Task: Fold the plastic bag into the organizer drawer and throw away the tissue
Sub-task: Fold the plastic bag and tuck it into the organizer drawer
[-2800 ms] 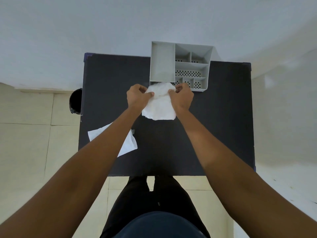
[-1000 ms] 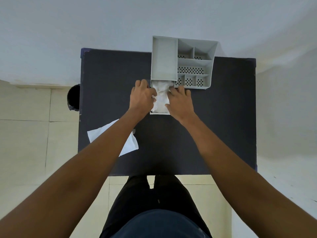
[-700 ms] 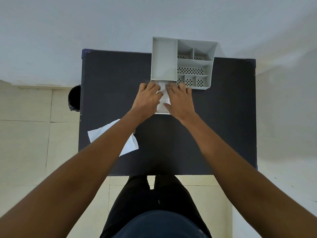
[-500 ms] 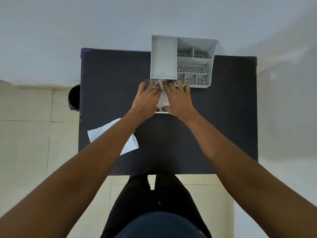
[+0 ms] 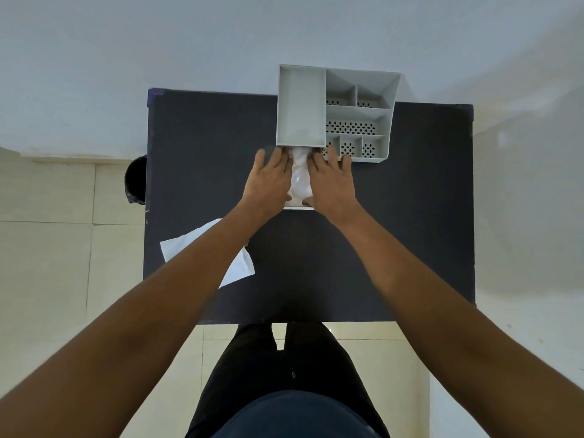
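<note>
A grey desk organizer [image 5: 335,105] stands at the far edge of the dark table [image 5: 395,216]. Its drawer [image 5: 298,208] is pulled out toward me, and the crumpled white plastic bag [image 5: 299,178] lies inside it. My left hand [image 5: 268,181] and my right hand [image 5: 331,181] lie flat, fingers spread, on either side of the bag, pressing it down into the drawer. A white tissue [image 5: 240,267] rests on the table's near left part, partly hidden under my left forearm.
A black bin [image 5: 136,180] stands on the tiled floor just left of the table. A white wall runs behind the table. My legs are at the table's near edge.
The bag went from held up in both hands to lying in the pulled-out drawer. My hands flattened over it and have now spread slightly apart, showing more of the bag.
</note>
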